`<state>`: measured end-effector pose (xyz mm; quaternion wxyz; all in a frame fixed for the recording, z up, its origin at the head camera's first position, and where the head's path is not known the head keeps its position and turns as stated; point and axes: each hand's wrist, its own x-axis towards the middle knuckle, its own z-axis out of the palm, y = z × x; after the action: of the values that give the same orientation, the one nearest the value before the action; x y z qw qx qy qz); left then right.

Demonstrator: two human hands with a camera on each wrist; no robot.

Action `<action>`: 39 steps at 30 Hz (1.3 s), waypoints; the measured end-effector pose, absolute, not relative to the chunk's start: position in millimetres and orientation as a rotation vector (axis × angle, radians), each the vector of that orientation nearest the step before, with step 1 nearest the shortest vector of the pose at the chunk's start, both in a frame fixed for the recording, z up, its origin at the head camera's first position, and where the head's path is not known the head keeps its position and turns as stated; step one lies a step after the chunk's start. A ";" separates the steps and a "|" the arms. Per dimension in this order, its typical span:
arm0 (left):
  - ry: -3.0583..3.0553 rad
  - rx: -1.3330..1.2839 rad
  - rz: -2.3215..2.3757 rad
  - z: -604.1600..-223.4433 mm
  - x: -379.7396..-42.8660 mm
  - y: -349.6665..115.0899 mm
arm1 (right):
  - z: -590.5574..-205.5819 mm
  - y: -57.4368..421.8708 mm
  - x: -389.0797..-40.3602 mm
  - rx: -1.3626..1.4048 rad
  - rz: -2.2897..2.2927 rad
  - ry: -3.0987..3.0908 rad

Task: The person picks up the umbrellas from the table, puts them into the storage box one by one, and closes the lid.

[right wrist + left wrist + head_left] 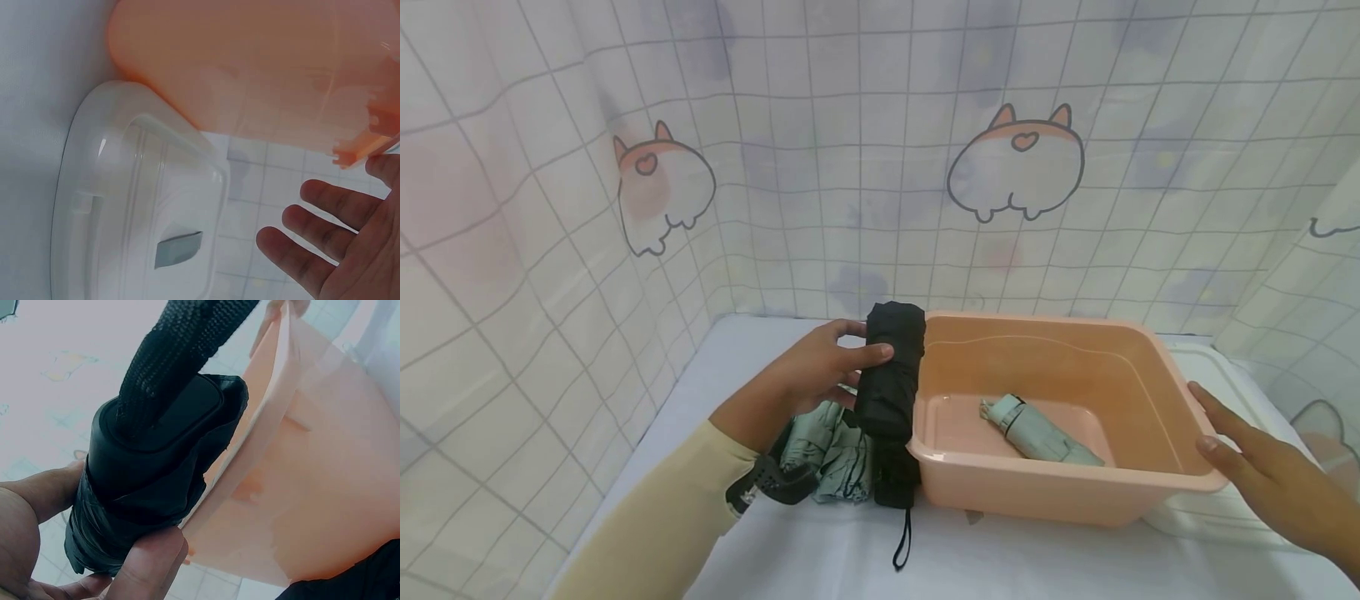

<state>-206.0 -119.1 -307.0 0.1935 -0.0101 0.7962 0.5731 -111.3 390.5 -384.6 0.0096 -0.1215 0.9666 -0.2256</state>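
Note:
My left hand [827,367] grips a folded black umbrella [891,371], thumb across its side, beside the left rim of a peach plastic tub [1037,492]. The left wrist view shows the handle end of this umbrella [156,425] close up, with a black woven strap over it. Inside the tub lies a folded pale green umbrella [1045,433]. At the tub's right rim, my right hand [1277,475] touches the edge with extended fingers. In the right wrist view several fingers [312,256] of it are spread apart, off the tub.
Left of the tub, pale green folded umbrellas [835,458] lie partly hidden by my left hand. Another black folded item [895,479] with a loop lies there too. A white lid [181,206] is under the tub's right side. A gridded curtain [880,150] hangs behind the table.

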 end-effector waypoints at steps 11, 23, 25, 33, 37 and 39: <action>2.204 -0.019 1.622 -307.7 -208.4 -109.9 | -384.2 390.7 -111.0 -0.386 -0.713 3.015; 2.090 -0.032 1.704 -303.3 -209.6 -104.3 | -382.9 389.3 -111.1 -0.383 -0.692 3.006; 2.105 -0.032 1.655 -303.9 -208.8 -103.4 | -382.9 389.5 -111.4 -0.386 -0.691 3.005; 2.173 -0.076 1.592 -312.0 -206.8 -111.8 | -383.3 389.7 -112.5 -0.394 -0.707 2.986; 2.185 -0.096 1.589 -317.2 -207.1 -120.9 | -383.3 389.0 -112.1 -0.402 -0.721 2.984; 2.187 -0.108 1.587 -320.1 -206.7 -126.1 | -383.5 388.4 -112.4 -0.402 -0.716 2.983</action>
<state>-206.7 -126.1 -320.1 0.2171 -0.0391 0.7894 0.5729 -112.4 388.4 -383.5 0.0236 -0.1298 0.9639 -0.2314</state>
